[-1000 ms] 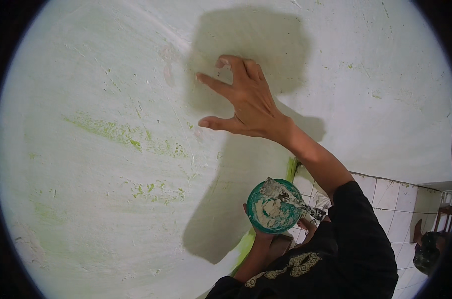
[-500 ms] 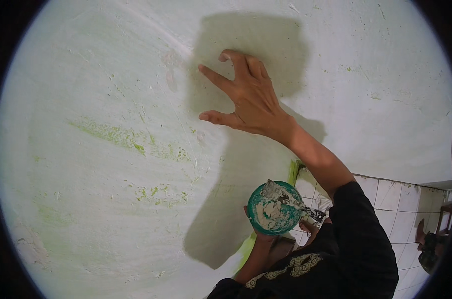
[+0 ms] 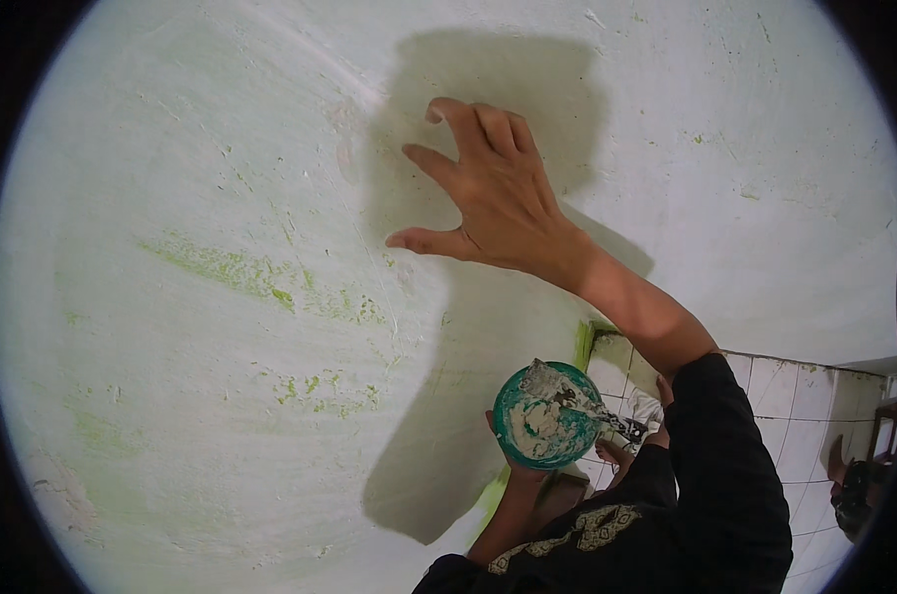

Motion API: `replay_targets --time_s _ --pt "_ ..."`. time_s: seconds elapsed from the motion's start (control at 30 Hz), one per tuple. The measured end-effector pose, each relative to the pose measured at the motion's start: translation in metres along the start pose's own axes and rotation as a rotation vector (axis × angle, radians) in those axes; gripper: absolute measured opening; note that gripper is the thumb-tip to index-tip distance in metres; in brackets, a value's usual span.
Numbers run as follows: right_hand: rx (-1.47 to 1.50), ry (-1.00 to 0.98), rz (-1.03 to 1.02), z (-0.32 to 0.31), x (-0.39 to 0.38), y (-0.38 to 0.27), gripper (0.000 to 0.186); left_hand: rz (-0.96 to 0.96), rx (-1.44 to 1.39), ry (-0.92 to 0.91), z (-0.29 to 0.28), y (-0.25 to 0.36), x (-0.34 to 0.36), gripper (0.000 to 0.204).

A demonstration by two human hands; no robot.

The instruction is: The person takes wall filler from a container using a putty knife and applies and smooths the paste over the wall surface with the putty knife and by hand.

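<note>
My right hand (image 3: 508, 193) is raised in front of the pale green wall (image 3: 201, 376), its fingers spread and slightly bent, holding nothing. Whether the fingertips touch the surface I cannot tell. Lower down, my left hand (image 3: 520, 477) supports a green bowl (image 3: 501, 436) from beneath, and most of its fingers are hidden. Whitish putty (image 3: 535, 424) clings to the inside of the bowl. A smeared putty knife (image 3: 579, 398) lies across it, blade resting toward the far left rim and handle sticking out to the right.
Bright green patches (image 3: 240, 272) and scratches mark the wall. White floor tiles (image 3: 770, 386) show at the lower right, where another person's leg (image 3: 836, 460) and a brown wooden piece of furniture (image 3: 889, 426) appear near the edge. A bare foot (image 3: 612, 452) shows beside the bowl.
My right hand has shifted slightly, its index finger drawing in and its thumb reaching a little farther left. The bowl stays in my left hand, nearly still.
</note>
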State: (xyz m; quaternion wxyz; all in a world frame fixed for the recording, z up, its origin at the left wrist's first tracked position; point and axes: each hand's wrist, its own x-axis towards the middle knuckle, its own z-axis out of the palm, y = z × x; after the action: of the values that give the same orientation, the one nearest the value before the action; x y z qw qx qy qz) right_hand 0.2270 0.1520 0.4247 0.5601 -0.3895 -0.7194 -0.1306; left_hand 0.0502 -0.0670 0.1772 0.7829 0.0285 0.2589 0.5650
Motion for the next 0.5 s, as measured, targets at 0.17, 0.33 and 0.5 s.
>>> replay_targets --time_s 0.17,0.33,0.5 --pt "0.063 0.045 0.017 0.011 0.000 -0.007 0.081 -0.068 -0.010 -0.042 0.006 -0.001 -0.001 0.078" --pt "0.100 -0.023 0.075 0.013 -0.004 -0.011 0.081 -0.037 0.035 0.031 0.001 -0.003 -0.003 0.079" --pt "0.073 0.005 0.048 0.006 -0.007 -0.007 0.081 -0.004 0.063 0.053 0.004 0.000 -0.003 0.080"
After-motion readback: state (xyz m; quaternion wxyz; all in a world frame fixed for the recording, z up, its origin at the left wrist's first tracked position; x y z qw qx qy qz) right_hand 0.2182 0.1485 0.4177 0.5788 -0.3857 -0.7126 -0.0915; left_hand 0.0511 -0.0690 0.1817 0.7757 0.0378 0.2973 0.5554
